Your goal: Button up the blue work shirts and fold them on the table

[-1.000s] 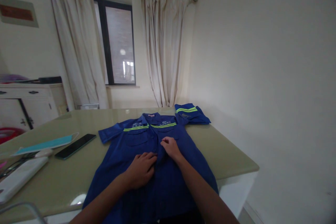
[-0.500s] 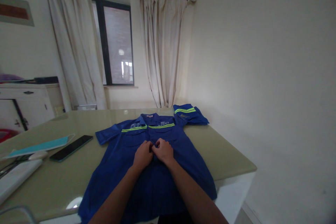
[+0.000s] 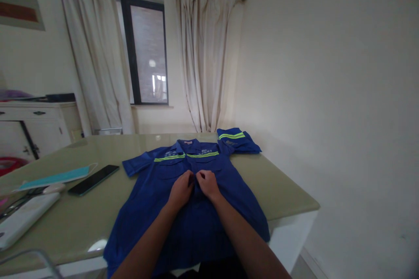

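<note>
A blue short-sleeved shirt [image 3: 240, 187] with yellow-green stripes lies spread on the table, its collar at the far side. My left hand [image 3: 181, 188] and my right hand [image 3: 208, 184] are at the middle of its front, just below the chest pockets. Both have their fingers closed in a pinch on the front edges of the shirt, with a small gap between them. The fingertips largely hide the cloth they grip.
The greenish table [image 3: 281, 187] bears a folded blue garment [image 3: 240, 141] at the back right. On the left are a black phone [image 3: 94, 180], a blue mask [image 3: 54, 178], a white case [image 3: 28, 220] and dark scissors. A wall stands right.
My hands have moved slightly apart; they were touching at the shirt's front before. The view has shifted a little, so the items on the left appear further right.
</note>
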Available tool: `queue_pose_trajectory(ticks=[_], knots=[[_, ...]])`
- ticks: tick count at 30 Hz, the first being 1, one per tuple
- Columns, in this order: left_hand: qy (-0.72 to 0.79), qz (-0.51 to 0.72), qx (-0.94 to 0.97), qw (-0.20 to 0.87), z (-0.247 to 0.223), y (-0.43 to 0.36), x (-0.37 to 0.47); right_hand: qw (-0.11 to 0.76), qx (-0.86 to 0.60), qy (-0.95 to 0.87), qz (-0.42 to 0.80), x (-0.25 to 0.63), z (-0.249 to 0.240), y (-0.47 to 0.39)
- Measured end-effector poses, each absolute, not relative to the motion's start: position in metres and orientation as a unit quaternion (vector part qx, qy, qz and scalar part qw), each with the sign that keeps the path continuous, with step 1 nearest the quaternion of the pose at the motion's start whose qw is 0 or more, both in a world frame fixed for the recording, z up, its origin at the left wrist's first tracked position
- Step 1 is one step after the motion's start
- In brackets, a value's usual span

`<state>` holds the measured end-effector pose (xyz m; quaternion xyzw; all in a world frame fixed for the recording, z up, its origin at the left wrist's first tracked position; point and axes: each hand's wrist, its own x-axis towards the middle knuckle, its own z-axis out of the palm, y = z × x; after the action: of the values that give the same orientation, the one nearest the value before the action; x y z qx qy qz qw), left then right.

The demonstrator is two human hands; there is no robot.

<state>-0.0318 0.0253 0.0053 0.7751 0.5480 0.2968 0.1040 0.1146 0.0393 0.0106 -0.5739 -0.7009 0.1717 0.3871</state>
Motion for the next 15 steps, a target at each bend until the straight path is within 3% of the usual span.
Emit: queue_pose_trajectory(ticks=[9,15], knots=[[0.538,0.356,0.754,0.122,0.0052,0.0285,-0.0346,0.387,-0.554,-0.703,0.223,0.1133,0.0064,0.0382],[0.526,0.378,0.749,0.138,0.0022,0.0315,-0.0358,0.392,-0.555,-0.707,0.195,0.1149,0.0024,0.0417]])
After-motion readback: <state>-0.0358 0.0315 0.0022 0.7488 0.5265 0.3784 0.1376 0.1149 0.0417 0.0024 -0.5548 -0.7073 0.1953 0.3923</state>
